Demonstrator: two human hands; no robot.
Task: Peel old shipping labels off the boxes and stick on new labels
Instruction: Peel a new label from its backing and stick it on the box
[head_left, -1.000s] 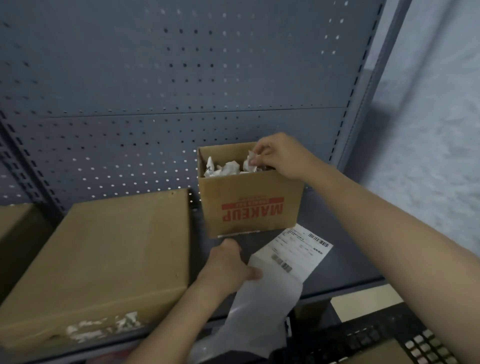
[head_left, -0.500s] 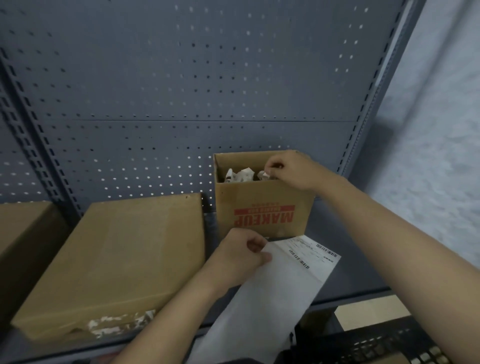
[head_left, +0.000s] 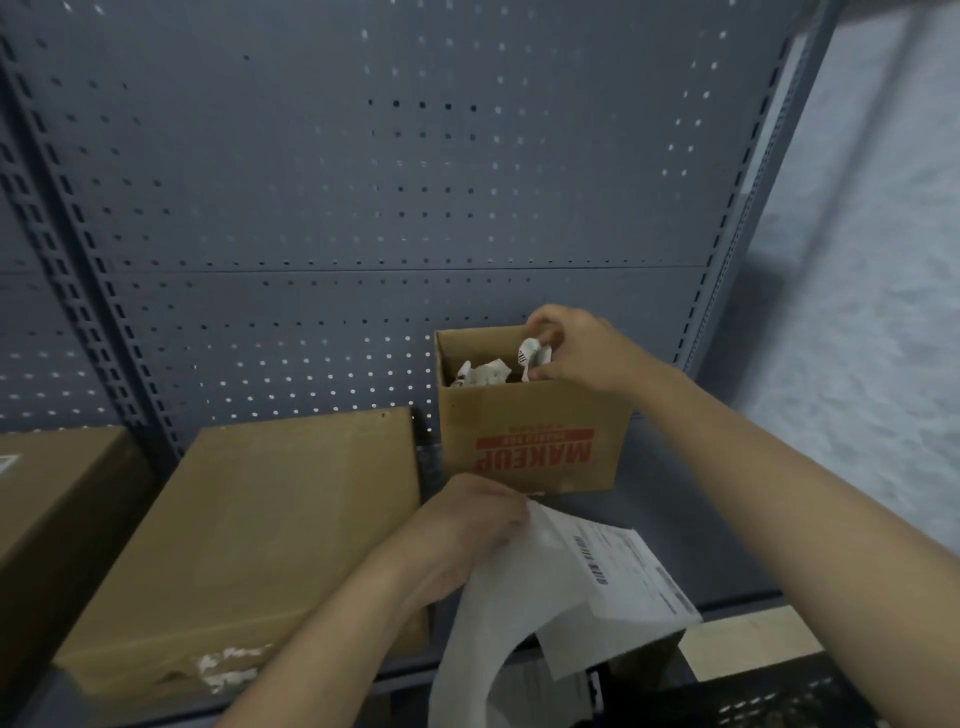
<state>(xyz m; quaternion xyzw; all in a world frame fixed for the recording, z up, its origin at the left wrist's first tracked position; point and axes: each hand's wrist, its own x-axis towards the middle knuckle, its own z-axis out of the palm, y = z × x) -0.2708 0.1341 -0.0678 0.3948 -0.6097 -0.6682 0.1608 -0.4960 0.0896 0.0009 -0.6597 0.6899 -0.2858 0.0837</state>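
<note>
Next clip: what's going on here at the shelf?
A person is working at a grey shelf. The right hand pinches a crumpled scrap over the open MAKEUP box, which holds more paper scraps. The left hand grips a printed label sheet that hangs over the shelf edge. The flat box beside it shows torn label residue on its front; no new label shows on it.

We note grey shelf (head_left: 670, 512): open box (head_left: 530, 431) at back right, flat box (head_left: 270, 530) just beside it on left, third box (head_left: 57, 499) at far left.
</note>
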